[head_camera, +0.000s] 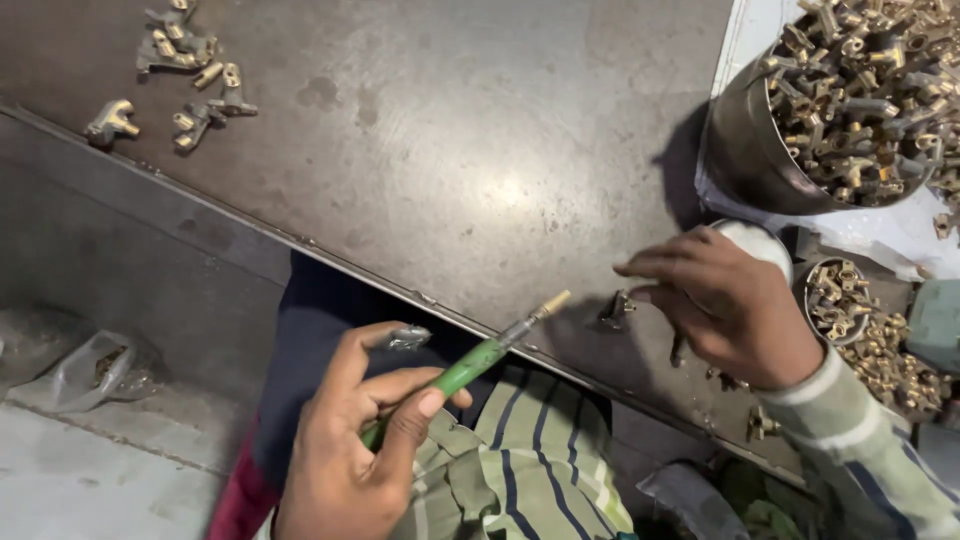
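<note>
One green tool (462, 372) between left fingers (400, 385)

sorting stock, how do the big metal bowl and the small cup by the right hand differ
The big metal bowl stands at the table's far right, heaped with brass parts. The small cup is much smaller, sits beside the right hand, and holds fewer. Both hold similar brass fittings.

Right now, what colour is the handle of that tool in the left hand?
Green, clearest in the head view: the tool handle in the left hand.

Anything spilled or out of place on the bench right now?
Yes: brass parts lie loose beside the small tin, not in it, and a few more sit scattered at the table's far left corner.
</note>
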